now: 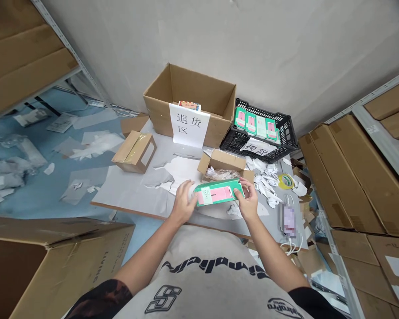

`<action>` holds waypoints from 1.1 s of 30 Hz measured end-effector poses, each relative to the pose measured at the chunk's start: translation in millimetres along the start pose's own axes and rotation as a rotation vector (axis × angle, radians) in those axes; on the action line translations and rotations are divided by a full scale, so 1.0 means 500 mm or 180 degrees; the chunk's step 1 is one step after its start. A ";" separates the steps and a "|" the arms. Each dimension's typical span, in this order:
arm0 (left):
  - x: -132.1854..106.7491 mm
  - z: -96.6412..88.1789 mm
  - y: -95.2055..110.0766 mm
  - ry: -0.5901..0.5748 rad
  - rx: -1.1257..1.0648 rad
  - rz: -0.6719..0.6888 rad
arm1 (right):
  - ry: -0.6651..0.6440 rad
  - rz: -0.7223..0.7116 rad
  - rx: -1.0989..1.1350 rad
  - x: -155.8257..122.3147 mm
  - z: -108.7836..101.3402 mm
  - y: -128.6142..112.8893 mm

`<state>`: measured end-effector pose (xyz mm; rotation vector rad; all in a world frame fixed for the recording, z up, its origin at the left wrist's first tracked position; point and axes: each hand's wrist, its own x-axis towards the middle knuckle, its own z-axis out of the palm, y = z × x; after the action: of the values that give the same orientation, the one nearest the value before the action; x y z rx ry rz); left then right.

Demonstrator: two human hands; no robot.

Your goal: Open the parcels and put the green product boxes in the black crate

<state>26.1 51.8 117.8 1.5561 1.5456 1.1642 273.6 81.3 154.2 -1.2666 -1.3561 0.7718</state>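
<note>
Between both hands I hold a green product box with a pink picture on its front, raised just above the table's near edge. My left hand grips its left end, and my right hand has its thumb on the front at the right end. Right behind it stands an opened small carton with clear plastic wrap inside. The green box covers part of that carton's front.
A large carton with a paper sign and a black crate of green boxes stand against the wall. A taped carton sits at left. Crumpled paper, a tape roll and a phone lie at right.
</note>
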 end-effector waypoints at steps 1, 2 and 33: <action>-0.004 0.001 -0.013 0.0058 -0.0349 -0.0524 | 0.0011 -0.0067 -0.0037 0.002 -0.005 -0.006; -0.008 0.005 -0.022 -0.0081 -0.0753 -0.0956 | 0.0012 -0.0140 -0.0071 0.003 -0.011 -0.013; 0.211 0.082 0.169 -0.1998 -0.2679 -0.1531 | -0.0176 0.0521 0.0448 0.168 0.028 -0.116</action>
<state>88.8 153.4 193.4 0.7902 0.7684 0.7698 257.0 151.1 227.8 -1.2631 -1.2295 1.0048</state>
